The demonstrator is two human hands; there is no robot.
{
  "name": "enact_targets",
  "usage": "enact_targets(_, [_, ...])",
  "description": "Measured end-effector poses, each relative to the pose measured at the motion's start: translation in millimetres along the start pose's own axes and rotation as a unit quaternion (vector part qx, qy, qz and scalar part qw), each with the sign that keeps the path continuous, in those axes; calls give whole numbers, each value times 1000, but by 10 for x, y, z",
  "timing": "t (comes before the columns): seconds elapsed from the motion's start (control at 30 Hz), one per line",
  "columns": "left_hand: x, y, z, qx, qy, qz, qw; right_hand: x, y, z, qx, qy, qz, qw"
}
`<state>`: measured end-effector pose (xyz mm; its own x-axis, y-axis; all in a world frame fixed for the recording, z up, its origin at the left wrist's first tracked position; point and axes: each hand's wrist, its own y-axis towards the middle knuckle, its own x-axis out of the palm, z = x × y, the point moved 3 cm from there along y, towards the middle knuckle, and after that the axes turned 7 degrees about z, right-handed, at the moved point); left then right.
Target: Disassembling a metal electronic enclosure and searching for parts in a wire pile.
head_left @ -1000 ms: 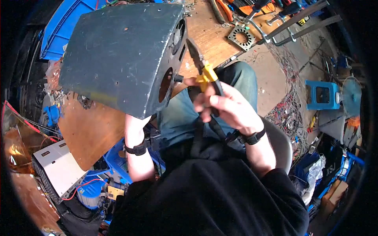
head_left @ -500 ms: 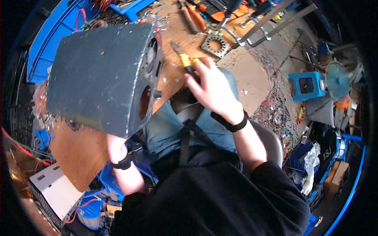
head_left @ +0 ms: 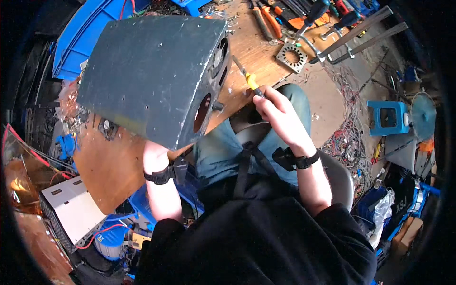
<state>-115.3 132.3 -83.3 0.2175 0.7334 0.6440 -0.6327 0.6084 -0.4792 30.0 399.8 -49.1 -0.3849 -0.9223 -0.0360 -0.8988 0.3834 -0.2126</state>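
A large dark-grey metal case [head_left: 152,71] stands over the wooden table, with a fan [head_left: 219,57] and an oval opening [head_left: 203,111] in its right side. My left hand [head_left: 155,153] is at the near lower edge of this case; its fingers are hidden beneath. Beyond my lap, my right hand [head_left: 281,113] is closed round the black handle end of a slim hand tool [head_left: 251,81] with a yellow collar and a metal tip. That tip points up and left, close to the case's right side. I cannot tell the tool's exact kind.
A square metal fan grille [head_left: 291,57] lies right of the tool. Behind it are orange-handled pliers [head_left: 270,21] and clamps [head_left: 308,23]. Blue bins [head_left: 90,38] stand at the far left. Loose wires [head_left: 344,128] cover the floor at right, near a blue stool [head_left: 388,118].
The whole view has shifted, so things sit farther right. My right fingers, stretched along the tool before, are now curled round its handle. My left hand remains at the case's near edge.
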Motion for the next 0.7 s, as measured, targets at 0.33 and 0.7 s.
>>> enact_targets(0.33, [238,-133,21,150,171,-102,968,125,-150,-84,-39,95,4,995])
enact_targets(0.7, [-8,-126,-88,48,13,-66,997,380,-459,-269,134,310,-242,910])
